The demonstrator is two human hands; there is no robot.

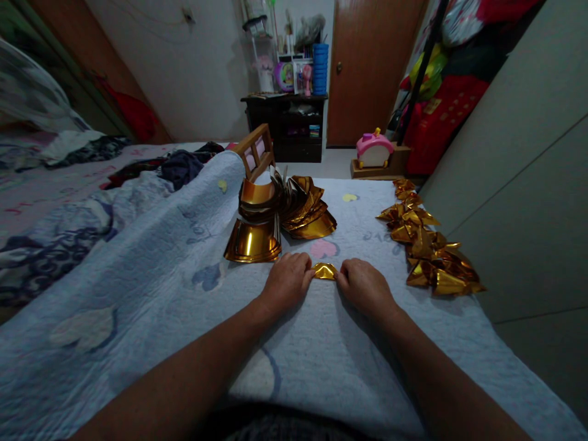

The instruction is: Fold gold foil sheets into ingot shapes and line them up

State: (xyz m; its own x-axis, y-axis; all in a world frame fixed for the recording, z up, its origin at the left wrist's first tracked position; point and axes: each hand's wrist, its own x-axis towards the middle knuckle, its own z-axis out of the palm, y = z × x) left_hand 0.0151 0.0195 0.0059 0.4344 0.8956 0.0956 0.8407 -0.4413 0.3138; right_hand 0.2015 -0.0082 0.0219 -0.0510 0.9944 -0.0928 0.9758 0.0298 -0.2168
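Note:
Between my two hands is a small piece of folded gold foil paper, shiny and slightly raised in the middle. My left hand pinches its left end with closed fingers. On the opposite end, my right hand grips with thumb and fingers pressed together. Just beyond my left hand lies a fanned stack of gold foil sheets, curled, with more sheets beside it. To the right, a row of folded gold foil pieces is heaped along the edge of the bed.
A pale blue quilt with heart patterns covers the bed surface under my hands. A wooden bed rail stands behind the sheets. Farther back are a dark cabinet, a brown door and a pink toy case. A pale panel borders the right side.

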